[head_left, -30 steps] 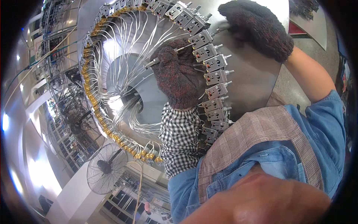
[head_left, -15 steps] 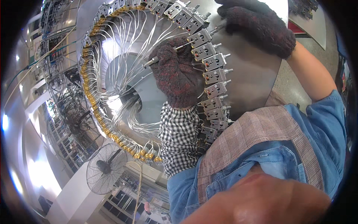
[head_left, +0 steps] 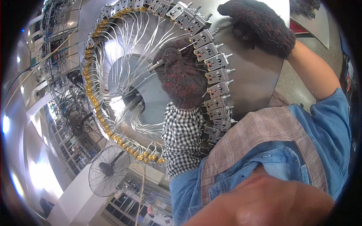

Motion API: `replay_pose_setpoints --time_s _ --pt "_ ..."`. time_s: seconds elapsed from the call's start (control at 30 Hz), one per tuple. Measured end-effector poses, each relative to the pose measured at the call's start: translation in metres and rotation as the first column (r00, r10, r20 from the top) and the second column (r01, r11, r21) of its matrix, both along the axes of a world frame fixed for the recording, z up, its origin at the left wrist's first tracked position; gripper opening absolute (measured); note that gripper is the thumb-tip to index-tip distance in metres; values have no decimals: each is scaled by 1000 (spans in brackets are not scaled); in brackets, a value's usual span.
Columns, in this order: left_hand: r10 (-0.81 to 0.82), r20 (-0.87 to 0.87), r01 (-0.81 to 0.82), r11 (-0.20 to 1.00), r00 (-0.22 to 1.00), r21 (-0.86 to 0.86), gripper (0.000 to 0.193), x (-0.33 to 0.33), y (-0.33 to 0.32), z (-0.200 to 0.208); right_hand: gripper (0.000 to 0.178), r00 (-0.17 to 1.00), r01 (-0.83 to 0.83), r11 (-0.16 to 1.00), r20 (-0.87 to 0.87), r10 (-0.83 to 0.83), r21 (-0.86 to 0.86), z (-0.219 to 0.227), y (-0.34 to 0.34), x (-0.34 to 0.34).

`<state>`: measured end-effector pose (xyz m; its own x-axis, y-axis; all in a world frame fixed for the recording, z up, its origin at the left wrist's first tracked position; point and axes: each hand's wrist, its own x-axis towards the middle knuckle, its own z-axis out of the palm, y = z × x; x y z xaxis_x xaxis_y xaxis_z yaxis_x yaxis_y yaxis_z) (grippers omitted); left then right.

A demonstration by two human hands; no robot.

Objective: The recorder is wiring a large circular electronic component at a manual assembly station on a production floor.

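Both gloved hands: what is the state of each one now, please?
Left hand: closed around a slim metal tool.
Right hand: at a metal rod; whether closed on it cannot be told.

Left hand (head_left: 179,77) is gloved and kinda curled into a grip, left forearm (head_left: 183,139) behind it. Gloved right hand (head_left: 262,28)'s far right, fingers (head_left: 230,9) pointing left, right forearm (head_left: 315,71) bare.

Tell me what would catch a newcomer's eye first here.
First, the ring of metal blocks and brass-coloured fittings, filling the upper middle, with white wires running inward to a dark central opening. Then the dark-gloved left hand inside the ring, holding a slim metal tool; the gloved right hand is at its outer edge, upper right.
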<state>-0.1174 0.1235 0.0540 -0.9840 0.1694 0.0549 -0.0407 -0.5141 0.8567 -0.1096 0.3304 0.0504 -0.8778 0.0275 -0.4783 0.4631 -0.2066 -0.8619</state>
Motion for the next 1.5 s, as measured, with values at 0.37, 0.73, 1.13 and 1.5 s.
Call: replay_pose_setpoints --time_s 0.37,0.73,1.13,1.5 --pt "34 -97 -35 999 995 -7 17 0 3 -1 26 907 -128 982 -417 59 -141 1 3 9" --pt "-147 -570 -382 606 808 -698 20 -3 -13 -10 20 991 82 995 -109 -76 51 15 -12 4" --pt "-62 38 55 986 997 156 18 2 -2 1 22 749 130 896 -634 193 425 9 -3 7" --pt "14 10 -14 999 1000 41 17 2 -4 -3 24 800 -10 927 -553 232 375 -6 9 5"
